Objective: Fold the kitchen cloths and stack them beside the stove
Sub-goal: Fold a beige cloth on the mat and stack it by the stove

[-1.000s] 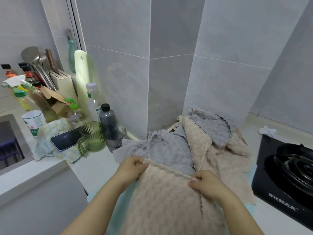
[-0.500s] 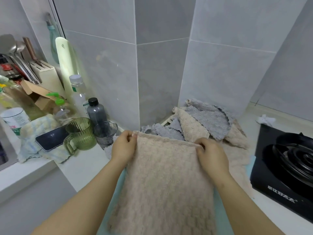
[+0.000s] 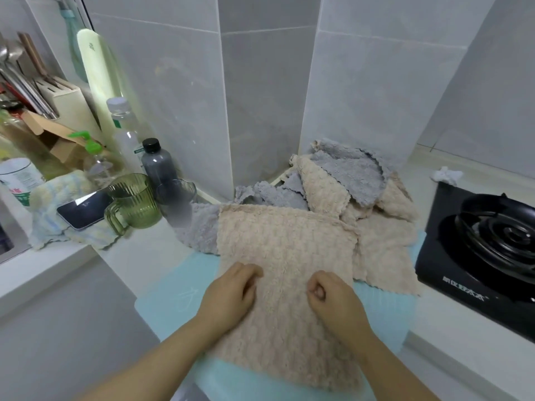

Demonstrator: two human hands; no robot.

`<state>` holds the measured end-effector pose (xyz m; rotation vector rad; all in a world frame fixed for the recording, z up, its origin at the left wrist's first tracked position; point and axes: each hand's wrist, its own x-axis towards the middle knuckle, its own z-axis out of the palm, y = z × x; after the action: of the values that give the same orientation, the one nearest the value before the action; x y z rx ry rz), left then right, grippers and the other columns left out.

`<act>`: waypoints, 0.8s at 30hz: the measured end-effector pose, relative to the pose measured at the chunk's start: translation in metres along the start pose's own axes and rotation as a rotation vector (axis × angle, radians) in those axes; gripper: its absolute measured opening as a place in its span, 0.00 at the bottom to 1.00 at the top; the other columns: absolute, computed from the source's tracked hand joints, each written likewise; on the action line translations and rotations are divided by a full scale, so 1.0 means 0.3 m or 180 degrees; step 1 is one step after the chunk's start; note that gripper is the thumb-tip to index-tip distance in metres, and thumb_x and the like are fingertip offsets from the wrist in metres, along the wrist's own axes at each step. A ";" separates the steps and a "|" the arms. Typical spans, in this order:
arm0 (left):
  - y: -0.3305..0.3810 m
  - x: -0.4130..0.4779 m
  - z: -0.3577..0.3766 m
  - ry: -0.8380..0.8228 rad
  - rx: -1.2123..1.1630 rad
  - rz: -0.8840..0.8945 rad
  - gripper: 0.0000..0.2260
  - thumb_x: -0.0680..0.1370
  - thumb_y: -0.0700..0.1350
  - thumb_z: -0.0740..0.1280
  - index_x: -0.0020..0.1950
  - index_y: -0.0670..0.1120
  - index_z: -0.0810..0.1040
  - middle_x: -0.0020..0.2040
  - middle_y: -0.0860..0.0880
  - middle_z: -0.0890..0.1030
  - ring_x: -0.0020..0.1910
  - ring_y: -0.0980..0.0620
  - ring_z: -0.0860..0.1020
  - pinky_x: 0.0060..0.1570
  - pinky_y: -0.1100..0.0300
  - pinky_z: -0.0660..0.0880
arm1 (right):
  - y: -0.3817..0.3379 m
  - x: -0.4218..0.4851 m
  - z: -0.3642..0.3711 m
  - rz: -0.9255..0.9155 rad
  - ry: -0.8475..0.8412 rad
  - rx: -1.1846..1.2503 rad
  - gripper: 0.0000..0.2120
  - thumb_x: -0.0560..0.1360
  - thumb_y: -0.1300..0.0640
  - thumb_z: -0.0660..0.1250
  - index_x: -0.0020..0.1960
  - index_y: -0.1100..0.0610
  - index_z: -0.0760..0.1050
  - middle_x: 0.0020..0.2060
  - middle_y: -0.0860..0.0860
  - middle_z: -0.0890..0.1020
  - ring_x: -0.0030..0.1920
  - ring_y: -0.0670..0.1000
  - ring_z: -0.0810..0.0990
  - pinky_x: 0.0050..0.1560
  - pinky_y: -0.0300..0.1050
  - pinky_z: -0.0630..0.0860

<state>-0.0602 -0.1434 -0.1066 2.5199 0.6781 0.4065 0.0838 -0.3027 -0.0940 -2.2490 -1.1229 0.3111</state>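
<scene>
The stove [image 3: 486, 244] fills the right edge, with no folded stack beside it yet. A loose heap of grey and beige cloths [image 3: 347, 180] waits unfolded in the upper centre, against the wall. On the blue mat [image 3: 162, 302] in the centre lies one beige cloth [image 3: 283, 244], seemingly doubled over once, so the job looks barely begun. On it rest the left hand [image 3: 231, 287] and the right hand [image 3: 333, 299], fingers curled; whether they pinch the fabric I cannot tell.
</scene>
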 end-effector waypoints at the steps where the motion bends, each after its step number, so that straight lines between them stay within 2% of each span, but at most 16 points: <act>1: -0.012 -0.029 0.013 -0.0033 -0.0009 0.0023 0.11 0.76 0.45 0.60 0.57 0.53 0.74 0.46 0.58 0.70 0.46 0.55 0.75 0.42 0.64 0.69 | 0.006 -0.029 0.016 0.0000 -0.0099 -0.0004 0.08 0.73 0.61 0.63 0.38 0.51 0.68 0.33 0.44 0.69 0.33 0.44 0.68 0.34 0.36 0.64; 4: -0.054 -0.093 0.038 -0.0027 0.0033 0.0376 0.07 0.72 0.50 0.58 0.49 0.58 0.70 0.43 0.58 0.75 0.42 0.56 0.75 0.40 0.65 0.70 | 0.036 -0.108 0.055 -0.0151 -0.0217 -0.0130 0.06 0.71 0.56 0.63 0.38 0.51 0.68 0.34 0.45 0.72 0.36 0.45 0.70 0.37 0.35 0.65; 7: -0.109 -0.135 0.040 -0.0187 0.0237 0.0840 0.08 0.70 0.55 0.64 0.48 0.59 0.71 0.46 0.59 0.77 0.46 0.58 0.73 0.44 0.60 0.73 | 0.082 -0.156 0.077 -0.0543 -0.0111 -0.0202 0.06 0.65 0.46 0.65 0.39 0.47 0.71 0.37 0.38 0.70 0.39 0.43 0.69 0.43 0.31 0.64; 9: -0.131 -0.148 0.017 -0.0460 0.0256 0.0955 0.15 0.68 0.61 0.66 0.52 0.61 0.71 0.52 0.61 0.75 0.53 0.61 0.70 0.51 0.61 0.71 | 0.089 -0.170 0.070 -0.0602 -0.0251 -0.0254 0.16 0.61 0.39 0.64 0.46 0.44 0.74 0.44 0.37 0.69 0.46 0.40 0.67 0.50 0.27 0.60; 12: -0.125 -0.140 -0.035 -0.1131 0.0335 0.0984 0.29 0.62 0.69 0.65 0.61 0.63 0.69 0.60 0.63 0.67 0.60 0.67 0.58 0.60 0.65 0.58 | 0.086 -0.188 0.043 -0.0559 -0.0871 -0.0467 0.36 0.55 0.29 0.59 0.61 0.42 0.72 0.54 0.37 0.63 0.58 0.40 0.59 0.59 0.29 0.53; 15: -0.126 -0.123 -0.062 -0.1524 0.0672 0.1159 0.36 0.61 0.70 0.64 0.67 0.61 0.66 0.65 0.60 0.63 0.62 0.66 0.54 0.61 0.62 0.56 | 0.080 -0.187 0.032 -0.0794 -0.0941 -0.0664 0.41 0.54 0.28 0.60 0.65 0.39 0.68 0.56 0.36 0.61 0.61 0.40 0.56 0.61 0.34 0.50; 17: -0.132 -0.129 -0.059 -0.1422 0.0573 0.1205 0.32 0.63 0.69 0.65 0.65 0.62 0.67 0.65 0.59 0.66 0.62 0.65 0.57 0.59 0.60 0.59 | 0.072 -0.195 0.035 -0.0782 -0.0950 -0.0730 0.39 0.55 0.28 0.60 0.65 0.38 0.68 0.56 0.35 0.62 0.61 0.40 0.57 0.62 0.38 0.52; 19: -0.139 -0.141 -0.048 -0.1049 0.0564 0.1324 0.24 0.67 0.65 0.65 0.61 0.62 0.69 0.61 0.57 0.73 0.59 0.64 0.65 0.54 0.60 0.66 | 0.074 -0.203 0.046 -0.0863 -0.0672 -0.0733 0.32 0.56 0.29 0.62 0.59 0.38 0.72 0.53 0.36 0.69 0.57 0.41 0.64 0.57 0.45 0.64; 21: -0.132 -0.152 -0.043 -0.0748 0.0654 0.1487 0.18 0.69 0.61 0.64 0.57 0.59 0.71 0.55 0.56 0.78 0.55 0.60 0.73 0.47 0.63 0.73 | 0.077 -0.213 0.060 -0.0938 -0.0416 -0.0759 0.28 0.57 0.30 0.63 0.54 0.39 0.72 0.48 0.38 0.74 0.52 0.41 0.67 0.46 0.41 0.72; 24: -0.111 -0.180 -0.028 -0.0475 0.0641 0.1749 0.11 0.72 0.55 0.62 0.51 0.53 0.74 0.47 0.53 0.80 0.46 0.55 0.81 0.49 0.67 0.73 | 0.077 -0.222 0.077 -0.1139 -0.0078 -0.0770 0.22 0.59 0.35 0.65 0.49 0.43 0.77 0.45 0.41 0.79 0.49 0.42 0.69 0.43 0.37 0.76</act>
<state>-0.1213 -0.1438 -0.1254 2.8749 -0.0468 0.3408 0.0474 -0.3565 -0.1300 -2.1917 -1.6187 0.0580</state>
